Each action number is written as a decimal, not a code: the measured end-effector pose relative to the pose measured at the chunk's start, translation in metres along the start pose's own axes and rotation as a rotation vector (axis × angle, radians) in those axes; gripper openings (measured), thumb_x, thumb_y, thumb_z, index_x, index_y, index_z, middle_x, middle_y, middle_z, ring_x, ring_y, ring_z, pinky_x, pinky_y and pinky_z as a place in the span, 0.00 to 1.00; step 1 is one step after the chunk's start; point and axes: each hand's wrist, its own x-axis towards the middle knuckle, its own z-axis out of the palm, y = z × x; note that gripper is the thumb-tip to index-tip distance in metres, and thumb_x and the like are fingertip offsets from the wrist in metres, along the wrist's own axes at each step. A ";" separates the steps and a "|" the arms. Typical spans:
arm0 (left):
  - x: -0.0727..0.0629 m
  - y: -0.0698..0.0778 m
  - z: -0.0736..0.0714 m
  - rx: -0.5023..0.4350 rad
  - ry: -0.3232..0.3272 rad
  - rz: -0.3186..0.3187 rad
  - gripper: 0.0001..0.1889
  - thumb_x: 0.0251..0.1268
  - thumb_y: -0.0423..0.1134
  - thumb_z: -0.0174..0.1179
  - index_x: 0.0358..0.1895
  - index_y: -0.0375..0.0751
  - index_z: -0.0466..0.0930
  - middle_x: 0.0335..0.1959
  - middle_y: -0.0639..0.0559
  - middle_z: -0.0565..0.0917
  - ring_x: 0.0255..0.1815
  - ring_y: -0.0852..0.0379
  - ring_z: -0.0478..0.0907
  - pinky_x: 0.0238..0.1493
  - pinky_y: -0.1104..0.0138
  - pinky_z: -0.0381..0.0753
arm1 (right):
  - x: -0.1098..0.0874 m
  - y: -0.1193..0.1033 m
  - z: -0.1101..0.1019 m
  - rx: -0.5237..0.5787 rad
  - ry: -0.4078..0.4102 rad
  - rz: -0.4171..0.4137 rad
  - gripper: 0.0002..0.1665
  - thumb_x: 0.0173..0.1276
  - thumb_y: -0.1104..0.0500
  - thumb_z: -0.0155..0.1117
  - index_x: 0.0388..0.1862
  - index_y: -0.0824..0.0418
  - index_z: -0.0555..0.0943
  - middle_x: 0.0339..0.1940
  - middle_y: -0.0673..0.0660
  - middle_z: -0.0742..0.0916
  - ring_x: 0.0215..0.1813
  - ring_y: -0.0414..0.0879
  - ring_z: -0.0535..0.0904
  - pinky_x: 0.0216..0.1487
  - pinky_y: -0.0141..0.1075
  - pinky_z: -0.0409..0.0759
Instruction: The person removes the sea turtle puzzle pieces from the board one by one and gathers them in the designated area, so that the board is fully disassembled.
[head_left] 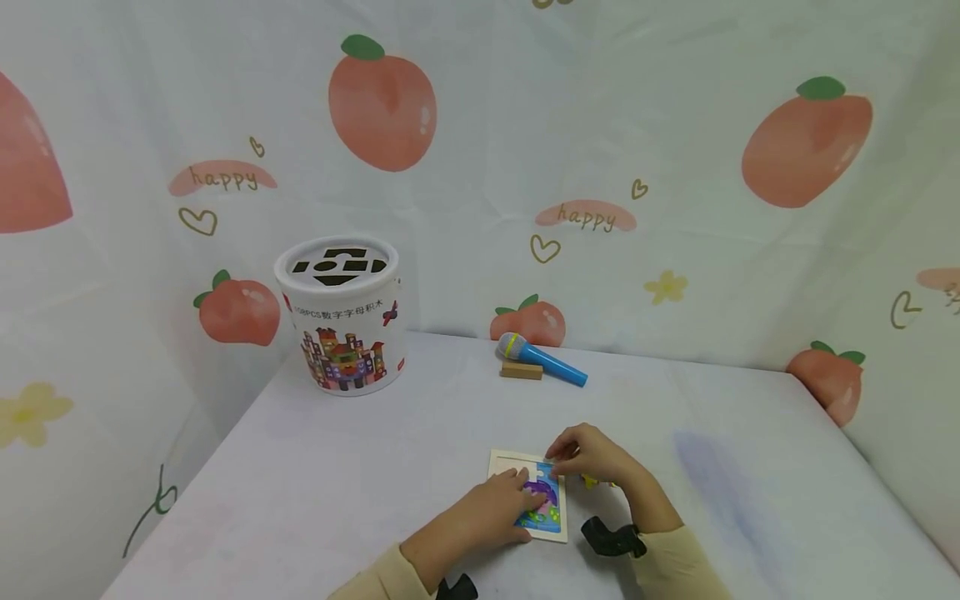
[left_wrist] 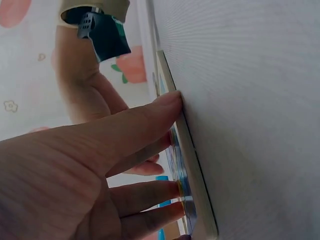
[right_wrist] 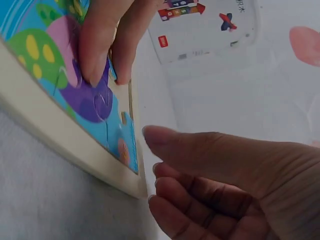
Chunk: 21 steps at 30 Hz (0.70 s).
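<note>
A jigsaw puzzle in a pale wooden frame [head_left: 563,510] lies on the white table, its picture blue with purple, pink and green. Across its left side my left hand [head_left: 487,507] rests with fingers spread on the pieces; the left wrist view has the thumb [left_wrist: 167,100] against the frame's edge. Bare wood shows in the frame's upper left part, partly under the fingers. My right hand [head_left: 594,457] is at the upper right corner, fingers loosely bent. In the right wrist view its thumb [right_wrist: 165,140] stands apart from the fingers, nothing visible between them.
Yellow pieces [head_left: 589,481] lie beside the frame, partly hidden by my right wrist. Farther back are a blue toy microphone [head_left: 553,364] and a small wooden block [head_left: 521,372]. A white bucket [head_left: 345,321] with a slotted lid stands at back left, near the fabric backdrop [head_left: 465,208].
</note>
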 end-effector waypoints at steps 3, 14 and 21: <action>-0.002 0.001 -0.001 0.014 0.002 0.003 0.27 0.55 0.54 0.63 0.62 0.65 0.72 0.68 0.49 0.68 0.69 0.49 0.65 0.57 0.53 0.76 | 0.003 -0.001 0.003 0.012 -0.005 0.015 0.09 0.56 0.62 0.70 0.35 0.65 0.85 0.30 0.53 0.85 0.30 0.40 0.74 0.32 0.27 0.77; -0.002 0.000 0.000 0.042 0.002 0.025 0.28 0.56 0.54 0.62 0.63 0.64 0.71 0.68 0.48 0.68 0.69 0.49 0.64 0.58 0.55 0.75 | -0.001 -0.003 0.006 -0.011 -0.029 -0.002 0.09 0.58 0.63 0.68 0.38 0.64 0.86 0.36 0.54 0.84 0.38 0.42 0.76 0.40 0.30 0.79; -0.002 0.001 0.000 0.059 0.008 0.035 0.28 0.56 0.54 0.62 0.63 0.63 0.71 0.68 0.48 0.68 0.69 0.50 0.64 0.60 0.56 0.74 | -0.002 -0.001 0.009 -0.034 -0.033 -0.033 0.10 0.60 0.64 0.65 0.41 0.64 0.85 0.37 0.54 0.84 0.40 0.43 0.76 0.41 0.32 0.79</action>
